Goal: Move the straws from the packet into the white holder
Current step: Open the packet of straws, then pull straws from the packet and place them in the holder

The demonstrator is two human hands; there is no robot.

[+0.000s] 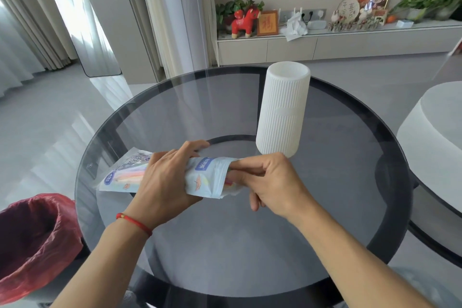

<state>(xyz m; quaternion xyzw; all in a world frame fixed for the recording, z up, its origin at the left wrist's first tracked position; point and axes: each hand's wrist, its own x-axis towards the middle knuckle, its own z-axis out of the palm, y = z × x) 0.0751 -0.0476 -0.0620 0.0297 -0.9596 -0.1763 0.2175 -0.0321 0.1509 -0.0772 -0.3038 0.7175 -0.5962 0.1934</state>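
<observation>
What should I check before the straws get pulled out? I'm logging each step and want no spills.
1. Packet steadied: ok, the left hand grips its middle over the glass table.
2. Packet mouth open: ok, the right hand has fingers inside it.
3. Straws gripped: cannot tell, the pinch is hidden.
4. White holder upright, close by: ok.
5. Holder empty: cannot tell, its inside is out of sight.

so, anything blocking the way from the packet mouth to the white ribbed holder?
Nothing visible. The white ribbed holder stands upright just beyond the right hand, which is at the pale blue plastic packet mouth.
</observation>
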